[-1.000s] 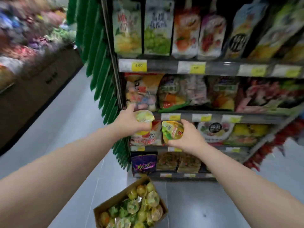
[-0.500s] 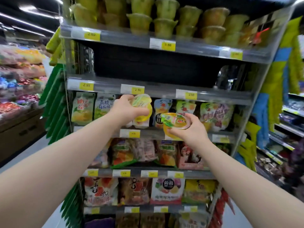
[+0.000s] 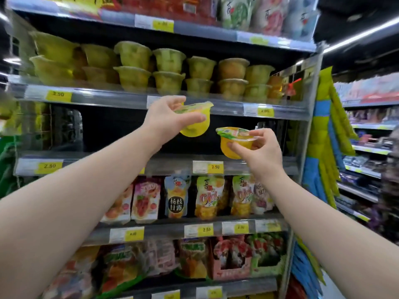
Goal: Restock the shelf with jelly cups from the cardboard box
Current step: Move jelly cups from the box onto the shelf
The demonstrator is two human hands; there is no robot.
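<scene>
Clear plastic jelly cups with green and yellow filling (image 3: 133, 67) stand stacked two high on the grey metal shelf (image 3: 103, 100); in front of its front edge the left hand (image 3: 164, 119) curls thumb and fingers round a tilted lemon-yellow plastic jelly cup (image 3: 194, 126); lower and to the right, not touching it, the right hand (image 3: 265, 149) pinches an orange plastic jelly cup with a printed lid (image 3: 233, 145) between thumb and fingertips, before the dark shelf bay; green and blue packs (image 3: 323, 147) hang farther right.
</scene>
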